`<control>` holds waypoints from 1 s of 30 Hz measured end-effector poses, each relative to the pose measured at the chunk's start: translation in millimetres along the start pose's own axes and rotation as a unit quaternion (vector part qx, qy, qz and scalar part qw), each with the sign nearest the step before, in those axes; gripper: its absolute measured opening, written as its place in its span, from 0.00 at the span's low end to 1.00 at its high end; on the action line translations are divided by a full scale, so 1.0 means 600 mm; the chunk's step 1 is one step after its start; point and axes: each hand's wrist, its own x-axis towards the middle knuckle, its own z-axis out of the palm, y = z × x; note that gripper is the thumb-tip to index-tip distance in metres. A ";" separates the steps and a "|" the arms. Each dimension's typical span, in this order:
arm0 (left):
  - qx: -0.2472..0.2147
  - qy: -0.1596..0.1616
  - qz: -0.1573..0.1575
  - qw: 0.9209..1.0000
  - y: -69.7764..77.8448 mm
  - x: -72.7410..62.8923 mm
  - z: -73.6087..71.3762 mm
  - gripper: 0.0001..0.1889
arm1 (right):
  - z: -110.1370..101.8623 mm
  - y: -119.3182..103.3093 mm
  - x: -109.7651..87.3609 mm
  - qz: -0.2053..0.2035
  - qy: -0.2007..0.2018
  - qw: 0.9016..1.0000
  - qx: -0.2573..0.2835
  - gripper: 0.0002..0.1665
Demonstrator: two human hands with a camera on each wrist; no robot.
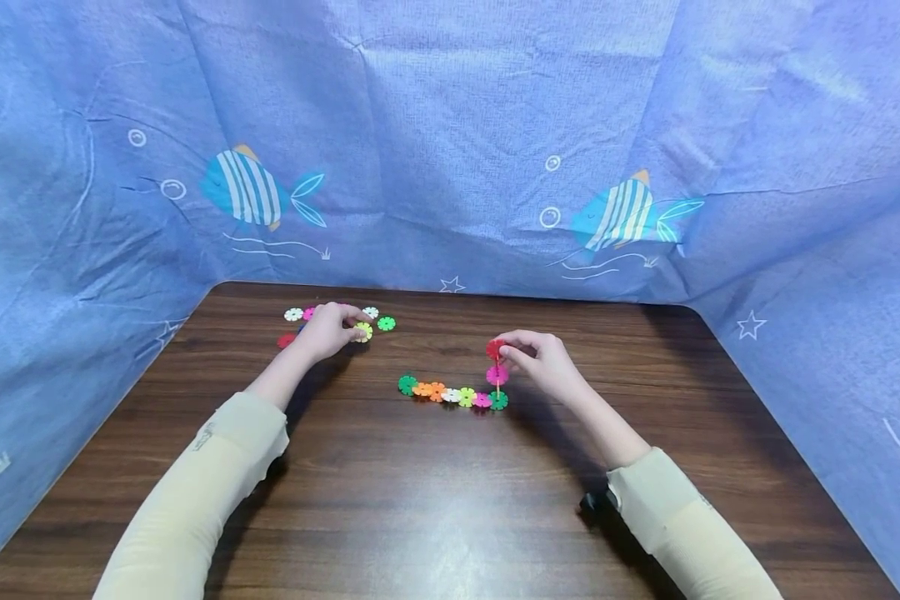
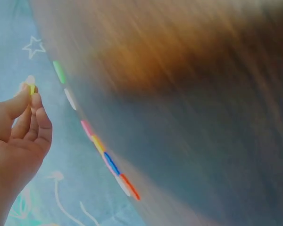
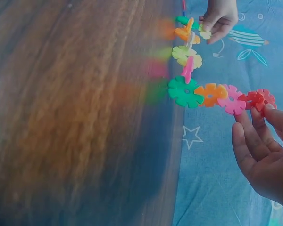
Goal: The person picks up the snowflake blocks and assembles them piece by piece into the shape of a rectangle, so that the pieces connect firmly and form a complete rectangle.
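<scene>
My left hand (image 1: 327,332) pinches a yellow flower-shaped snap disc (image 1: 364,333) between thumb and fingertips, above the far left of the table. At the table's middle lies a row of joined discs, from a dark green disc (image 1: 407,385) through orange, white, yellow and pink to another green disc (image 1: 498,401). From that right end a column rises: an orange disc (image 3: 211,95), a pink disc (image 1: 497,375), then red discs (image 3: 253,100) at the top. My right hand (image 1: 546,364) holds the topmost red disc by thumb and fingers.
Loose discs lie behind and around my left hand, among them a white disc (image 1: 293,314), a red disc (image 1: 286,341) and a light green disc (image 1: 386,323). A blue fish-print cloth (image 1: 450,150) hangs along the back and sides of the brown wooden table (image 1: 435,500).
</scene>
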 end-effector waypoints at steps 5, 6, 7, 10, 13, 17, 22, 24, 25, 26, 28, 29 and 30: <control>-0.016 0.030 -0.004 0.999 0.023 -0.007 0.000 0.12 | 0.004 -0.002 0.002 -0.009 -0.005 1.000 0.006 0.12; -0.020 0.037 -0.005 0.999 0.029 -0.008 0.000 0.11 | 0.005 -0.002 0.002 -0.010 -0.005 1.000 0.007 0.12; -0.020 0.044 -0.005 0.999 0.036 -0.009 0.000 0.11 | 0.005 -0.003 0.002 -0.011 -0.005 1.000 0.009 0.12; -0.029 0.073 -0.004 0.997 0.059 -0.013 0.002 0.10 | 0.007 -0.004 0.002 -0.009 -0.001 1.000 0.003 0.12; -0.040 0.097 -0.004 0.994 0.085 -0.015 0.005 0.09 | 0.008 0.002 0.002 -0.009 0.006 1.000 -0.006 0.13; -0.065 0.119 0.004 0.991 0.122 -0.021 0.007 0.08 | 0.011 0.030 0.006 -0.013 0.019 0.999 -0.032 0.15; -0.096 0.143 0.008 0.985 0.162 -0.029 0.013 0.08 | 0.013 0.054 0.010 -0.016 0.028 0.998 -0.045 0.16; -0.113 0.150 0.006 0.982 0.176 -0.033 0.018 0.08 | 0.014 0.056 0.010 -0.017 0.031 0.998 -0.045 0.16; -0.123 0.154 0.005 0.980 0.182 -0.035 0.021 0.08 | 0.014 0.057 0.010 -0.018 0.033 0.998 -0.046 0.15; -0.133 0.157 0.003 0.979 0.188 -0.037 0.025 0.08 | 0.015 0.057 0.009 -0.019 0.034 0.998 -0.047 0.15; -0.152 0.164 -0.001 0.975 0.197 -0.040 0.033 0.07 | 0.016 0.058 0.009 -0.018 0.039 0.998 -0.046 0.13; -0.163 0.166 -0.003 0.973 0.201 -0.041 0.038 0.07 | 0.016 0.058 0.008 -0.017 0.040 0.998 -0.047 0.12; -0.171 0.169 -0.006 0.971 0.205 -0.042 0.042 0.07 | 0.017 0.058 0.008 -0.017 0.041 0.998 -0.045 0.11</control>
